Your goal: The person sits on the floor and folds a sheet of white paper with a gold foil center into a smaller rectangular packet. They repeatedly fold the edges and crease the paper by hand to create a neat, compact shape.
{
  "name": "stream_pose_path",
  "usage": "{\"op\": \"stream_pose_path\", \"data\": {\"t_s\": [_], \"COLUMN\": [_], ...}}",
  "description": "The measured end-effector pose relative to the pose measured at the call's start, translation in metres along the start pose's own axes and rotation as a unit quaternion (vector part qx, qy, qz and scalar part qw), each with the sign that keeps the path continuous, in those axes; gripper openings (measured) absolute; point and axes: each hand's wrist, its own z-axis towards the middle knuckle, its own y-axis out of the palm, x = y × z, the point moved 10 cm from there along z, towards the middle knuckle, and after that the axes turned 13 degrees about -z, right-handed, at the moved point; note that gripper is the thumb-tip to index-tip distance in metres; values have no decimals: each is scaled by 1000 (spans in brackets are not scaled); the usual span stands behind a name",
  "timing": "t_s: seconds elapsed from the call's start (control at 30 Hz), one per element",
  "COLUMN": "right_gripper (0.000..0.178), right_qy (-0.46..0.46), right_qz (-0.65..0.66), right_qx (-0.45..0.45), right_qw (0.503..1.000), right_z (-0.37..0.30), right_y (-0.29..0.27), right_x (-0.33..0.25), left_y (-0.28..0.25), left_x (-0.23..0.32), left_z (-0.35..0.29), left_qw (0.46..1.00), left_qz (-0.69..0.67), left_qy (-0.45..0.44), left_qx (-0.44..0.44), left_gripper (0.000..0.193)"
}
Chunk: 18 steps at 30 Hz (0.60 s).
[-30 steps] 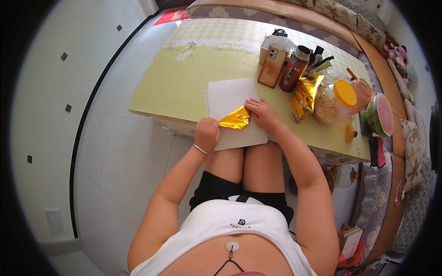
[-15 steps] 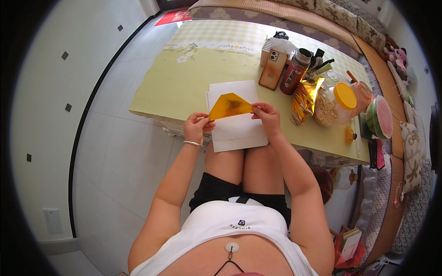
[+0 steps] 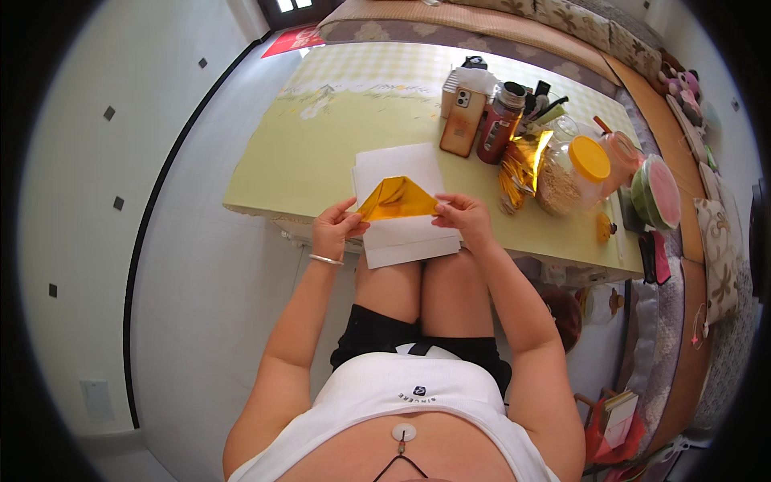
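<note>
At left, beside white paper (image 3: 414, 243), left hand (image 3: 331, 230) is pinching one corner of a folded gold sheet (image 3: 398, 202), which is spanning between the hands, over the paper; right hand (image 3: 468, 220) is pinching its right corner. Past the right hand, going right, phone (image 3: 463, 124), red bottle (image 3: 499, 130), gold bundle (image 3: 518, 173), yellow-lidded jar (image 3: 559, 190) are sitting on the worktop (image 3: 281, 165).

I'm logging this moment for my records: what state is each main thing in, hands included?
Left hand: closed on the foil's left corner
Right hand: closed on its right corner
Gold foil: folded, stretched between the hands
White paper: stacked, overhanging the table edge
Phone: propped up, back facing the person
Clear jar: yellow lid on, partly filled
Watermelon: cut, pinkish flesh showing
</note>
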Motion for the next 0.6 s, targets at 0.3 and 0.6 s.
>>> {"op": "stream_pose_path", "data": {"t_s": [0.3, 0.6], "right_gripper": [21, 21], "right_qy": [-69, -254], "right_qz": [58, -322], "right_qx": [56, 195], "right_qw": [994, 891], "right_z": [-20, -37], "right_y": [-39, -37], "right_x": [-6, -3], "left_y": [71, 287], "left_x": [37, 85], "left_z": [-6, -30], "left_qw": [987, 814], "left_qz": [88, 241], "left_qy": [102, 496], "left_qx": [-93, -182], "left_gripper": [7, 13]}}
